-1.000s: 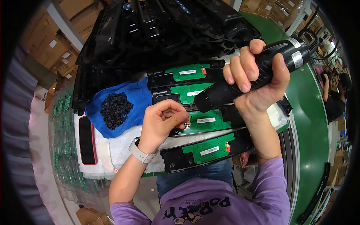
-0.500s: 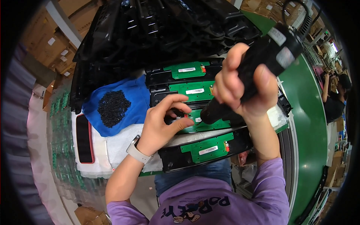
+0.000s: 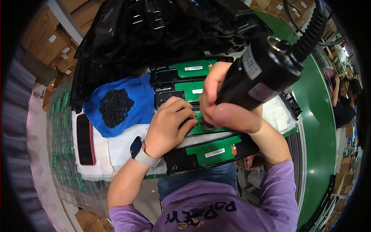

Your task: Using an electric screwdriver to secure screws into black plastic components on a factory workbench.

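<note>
My right hand is wrapped around a black electric screwdriver, its cabled end tilted up to the right. The tool's lower end is down at a green circuit board set in a black plastic panel; the bit itself is hidden. Close beside it, my left hand rests over that panel with fingers curled and thumb drawn in near the fingertips. Whatever they pinch, if anything, is too small to see. To the left, a pile of small black screws lies on a blue cloth.
Nearest me is another black panel with a green board; similar panels lie farther away. Black plastic parts are stacked at the back. A red-edged phone sits at left. A coiled cable hangs from the screwdriver.
The screwdriver has come lower and nearer, its top end swinging toward me. My left hand's fingers have curled in, and its wrist has turned so the watch face shows.
</note>
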Tool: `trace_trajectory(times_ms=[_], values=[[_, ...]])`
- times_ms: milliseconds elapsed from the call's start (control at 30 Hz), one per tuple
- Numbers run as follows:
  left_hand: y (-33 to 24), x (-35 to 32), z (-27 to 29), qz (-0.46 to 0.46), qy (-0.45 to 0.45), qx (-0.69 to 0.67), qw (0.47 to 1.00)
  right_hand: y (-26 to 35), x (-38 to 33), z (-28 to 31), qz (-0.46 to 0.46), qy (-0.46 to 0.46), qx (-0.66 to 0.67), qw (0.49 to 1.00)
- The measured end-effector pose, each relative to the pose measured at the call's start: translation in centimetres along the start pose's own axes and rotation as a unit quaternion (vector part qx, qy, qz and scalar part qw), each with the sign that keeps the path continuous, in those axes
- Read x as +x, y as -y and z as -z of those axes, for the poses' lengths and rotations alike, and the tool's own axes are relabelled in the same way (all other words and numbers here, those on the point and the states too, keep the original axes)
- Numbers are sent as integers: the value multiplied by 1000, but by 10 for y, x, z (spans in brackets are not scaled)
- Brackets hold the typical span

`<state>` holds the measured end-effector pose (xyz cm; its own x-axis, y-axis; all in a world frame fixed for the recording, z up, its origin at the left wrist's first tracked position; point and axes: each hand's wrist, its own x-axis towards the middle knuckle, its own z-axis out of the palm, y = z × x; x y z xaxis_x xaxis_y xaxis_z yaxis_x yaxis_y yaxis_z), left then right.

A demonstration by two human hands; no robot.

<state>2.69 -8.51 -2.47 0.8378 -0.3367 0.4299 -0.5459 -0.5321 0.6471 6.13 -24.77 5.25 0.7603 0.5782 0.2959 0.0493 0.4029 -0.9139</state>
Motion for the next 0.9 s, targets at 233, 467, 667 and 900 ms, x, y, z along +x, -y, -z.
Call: trace_trajectory(times_ms=[233,467,667,900], values=[[-3,-1,1,35,10,-45,998,-3,6,-2,72,56,-104,990],[-12,-2,6,-57,-5,157,986,0,4,-1,46,85,-15,995],[8,0,39,-24,-110,206,972,18,7,34,130,107,112,979],[60,-40,103,267,-91,447,849,21,11,37,149,88,86,981]])
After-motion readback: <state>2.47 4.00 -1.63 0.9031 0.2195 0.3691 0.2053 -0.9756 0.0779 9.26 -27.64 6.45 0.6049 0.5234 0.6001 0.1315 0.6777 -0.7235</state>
